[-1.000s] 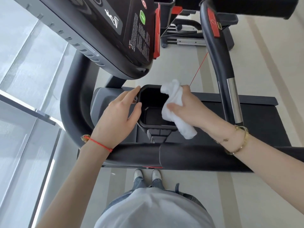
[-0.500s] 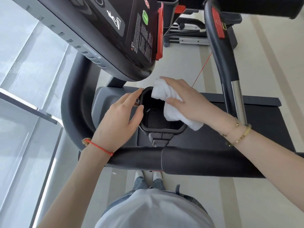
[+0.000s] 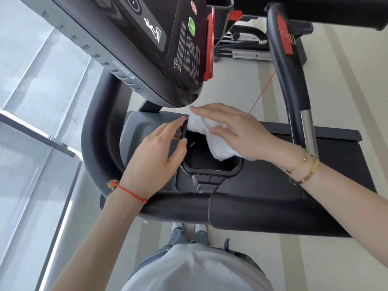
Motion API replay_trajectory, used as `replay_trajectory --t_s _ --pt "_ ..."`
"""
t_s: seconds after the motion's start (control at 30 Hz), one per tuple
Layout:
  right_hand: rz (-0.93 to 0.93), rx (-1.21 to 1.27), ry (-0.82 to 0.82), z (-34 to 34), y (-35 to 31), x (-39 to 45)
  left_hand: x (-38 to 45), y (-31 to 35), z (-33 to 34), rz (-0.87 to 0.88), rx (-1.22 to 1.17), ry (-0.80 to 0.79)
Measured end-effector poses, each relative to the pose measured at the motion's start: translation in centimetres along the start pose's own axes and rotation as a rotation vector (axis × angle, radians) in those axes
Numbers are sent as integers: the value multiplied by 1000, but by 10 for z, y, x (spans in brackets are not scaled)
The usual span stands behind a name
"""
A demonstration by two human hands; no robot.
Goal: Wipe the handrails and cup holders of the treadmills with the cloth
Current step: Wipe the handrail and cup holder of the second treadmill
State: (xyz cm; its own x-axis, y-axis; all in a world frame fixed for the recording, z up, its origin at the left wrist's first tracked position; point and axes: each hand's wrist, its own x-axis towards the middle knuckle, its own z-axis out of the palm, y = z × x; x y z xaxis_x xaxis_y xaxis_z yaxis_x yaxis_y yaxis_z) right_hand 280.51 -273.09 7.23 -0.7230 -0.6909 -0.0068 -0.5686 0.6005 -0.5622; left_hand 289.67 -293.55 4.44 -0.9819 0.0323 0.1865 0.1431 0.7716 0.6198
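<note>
My right hand [image 3: 237, 131] presses the cloth [image 3: 212, 139] flat-fingered on the cup holder [image 3: 212, 172] far rim, hollow just below it; left hand [image 3: 155, 156] relaxed, steadying its left wall

Right hand [image 3: 237, 131] pressing white cloth [image 3: 212, 141] on cup holder [image 3: 212, 172] rim; left hand [image 3: 155, 156] steadying it
</note>
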Motion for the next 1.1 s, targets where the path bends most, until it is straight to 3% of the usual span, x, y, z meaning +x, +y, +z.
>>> replay_trajectory --t_s 0.2,0.4,0.63,0.93,1.1 --pt "-65 -195 -75 2 -5 15 -1 1 -2 -38 -38 16" --pt "122 152 30 8 13 -24 -1 1 -2 -50 -13 15" --pt "45 -105 -102 2 5 17 -1 0 -1 -29 -39 17" --pt "107 138 116 -5 4 -31 -1 -2 -1 -22 -35 12" --pt "52 220 19 -26 -17 -59 0 -2 -3 -19 -36 8"
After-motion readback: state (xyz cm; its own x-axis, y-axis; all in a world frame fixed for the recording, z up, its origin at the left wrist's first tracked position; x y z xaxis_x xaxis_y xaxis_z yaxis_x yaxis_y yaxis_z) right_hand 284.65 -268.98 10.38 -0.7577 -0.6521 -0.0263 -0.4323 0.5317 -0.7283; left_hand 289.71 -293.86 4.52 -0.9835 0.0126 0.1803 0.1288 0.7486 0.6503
